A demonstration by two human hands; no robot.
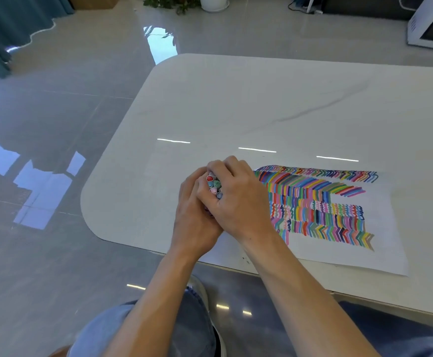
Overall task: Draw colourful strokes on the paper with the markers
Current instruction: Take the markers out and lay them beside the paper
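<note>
- The markers [214, 185] stand bunched together on end, long axes roughly upright, with their coloured cap ends facing up toward the camera. Only a few caps show between the fingers: red, green, pink and a grey-blue one.
- The left hand [193, 217] wraps the bunch from the left and below, with its grip curled round the barrels. The right hand [239, 202] closes over it from the right and above, fingers bent round the same bunch. Both grips are clamped on the markers, and neither holds a single pen apart from the rest.
- The bunch sits over the desk [236, 99], right at the left edge of the paper [388, 243]. How the lower ends of the markers meet the desk is hidden by the hands.
- The paper lies to the right of both grips, so the right hand is the nearer one to it; its wrist already crosses the sheet's left margin.
- The strokes [313, 199] run in rows of many colours across the upper and middle sheet. Bare paper remains along the right side and the near edge.
- By my judgement, the next move calls for drawing one marker upward along its long axis out of the bunch. The right hand would pull while the left steadies the rest, and the marker would then be carried rightward to the unmarked part of the sheet.
</note>
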